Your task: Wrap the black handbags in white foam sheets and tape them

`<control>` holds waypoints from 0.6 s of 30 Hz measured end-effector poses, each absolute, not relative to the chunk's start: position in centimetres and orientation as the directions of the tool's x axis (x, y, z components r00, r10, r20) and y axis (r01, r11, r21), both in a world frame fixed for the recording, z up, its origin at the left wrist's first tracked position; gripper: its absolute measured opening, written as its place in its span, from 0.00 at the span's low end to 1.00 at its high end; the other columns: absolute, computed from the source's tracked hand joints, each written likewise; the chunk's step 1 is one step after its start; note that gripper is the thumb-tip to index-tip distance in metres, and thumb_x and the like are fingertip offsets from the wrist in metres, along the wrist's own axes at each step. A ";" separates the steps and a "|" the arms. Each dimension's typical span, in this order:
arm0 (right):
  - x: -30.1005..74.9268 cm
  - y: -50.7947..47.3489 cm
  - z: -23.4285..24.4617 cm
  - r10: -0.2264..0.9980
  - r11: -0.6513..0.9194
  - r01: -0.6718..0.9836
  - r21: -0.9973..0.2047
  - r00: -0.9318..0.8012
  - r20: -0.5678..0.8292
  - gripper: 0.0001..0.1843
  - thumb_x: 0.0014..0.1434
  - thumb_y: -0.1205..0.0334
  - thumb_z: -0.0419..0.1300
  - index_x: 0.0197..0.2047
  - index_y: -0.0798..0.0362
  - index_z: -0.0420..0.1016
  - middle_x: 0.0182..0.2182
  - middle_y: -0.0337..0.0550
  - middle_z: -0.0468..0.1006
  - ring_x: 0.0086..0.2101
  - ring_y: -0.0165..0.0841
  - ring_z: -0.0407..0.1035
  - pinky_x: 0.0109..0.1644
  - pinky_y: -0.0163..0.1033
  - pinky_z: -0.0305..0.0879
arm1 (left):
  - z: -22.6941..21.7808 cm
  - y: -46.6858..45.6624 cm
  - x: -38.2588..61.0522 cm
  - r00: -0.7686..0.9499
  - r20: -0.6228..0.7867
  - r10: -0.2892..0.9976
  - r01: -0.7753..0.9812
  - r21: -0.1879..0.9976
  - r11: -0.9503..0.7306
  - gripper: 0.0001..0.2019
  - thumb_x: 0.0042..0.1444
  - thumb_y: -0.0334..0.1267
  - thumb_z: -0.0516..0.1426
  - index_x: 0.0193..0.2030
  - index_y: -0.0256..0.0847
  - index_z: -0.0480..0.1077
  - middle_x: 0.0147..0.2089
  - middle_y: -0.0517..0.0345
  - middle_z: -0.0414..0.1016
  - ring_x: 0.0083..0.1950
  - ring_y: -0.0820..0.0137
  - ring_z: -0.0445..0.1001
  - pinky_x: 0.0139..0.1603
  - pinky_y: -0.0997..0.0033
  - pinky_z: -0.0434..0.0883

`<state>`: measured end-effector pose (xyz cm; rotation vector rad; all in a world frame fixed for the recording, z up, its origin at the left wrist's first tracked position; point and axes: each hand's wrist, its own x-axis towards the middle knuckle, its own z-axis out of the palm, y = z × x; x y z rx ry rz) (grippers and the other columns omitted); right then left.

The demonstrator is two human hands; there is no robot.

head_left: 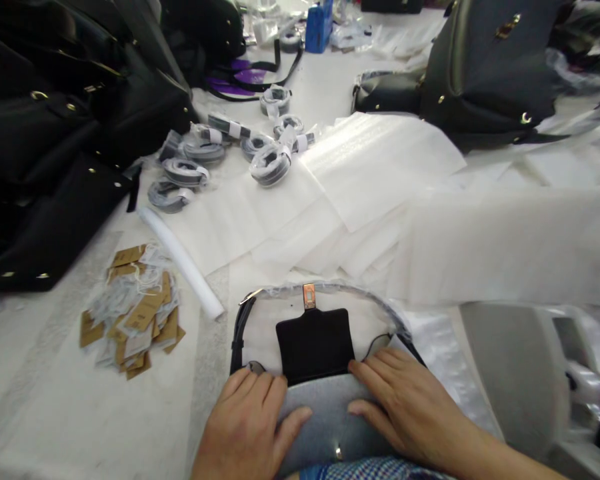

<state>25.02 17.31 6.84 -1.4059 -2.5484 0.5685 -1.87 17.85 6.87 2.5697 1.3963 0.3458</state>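
Observation:
A small grey handbag point(325, 413) lies at the near table edge, its black flap point(316, 343) turned up and away from me with a copper clasp tab point(309, 295) at its tip. A black strap in clear plastic point(325, 290) arches around it. My left hand point(247, 427) rests flat on the bag's left side, fingers stretched, thumb on the grey front. My right hand point(405, 407) lies flat on the bag's right side, fingers pointing at the flap's lower corner.
White foam wrapping sheets point(380, 167) spread over the table middle, with a rolled sheet point(180, 257) to the left. A pile of brown hang tags point(133, 313) lies at left. Wrapped strap coils point(270, 163) sit further back. Black bags point(55, 133) stack at left and far right point(490, 67).

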 end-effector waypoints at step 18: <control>24.0 17.7 4.9 0.840 0.458 0.853 -0.249 -0.507 -0.193 0.17 0.64 0.45 0.61 0.37 0.51 0.70 0.28 0.43 0.78 0.32 0.43 0.73 0.36 0.42 0.56 | 6.0 13.7 -2.1 0.822 0.159 0.547 0.537 0.101 -0.837 0.28 0.63 0.59 0.52 0.64 0.46 0.67 0.68 0.57 0.67 0.70 0.59 0.60 0.76 0.50 0.35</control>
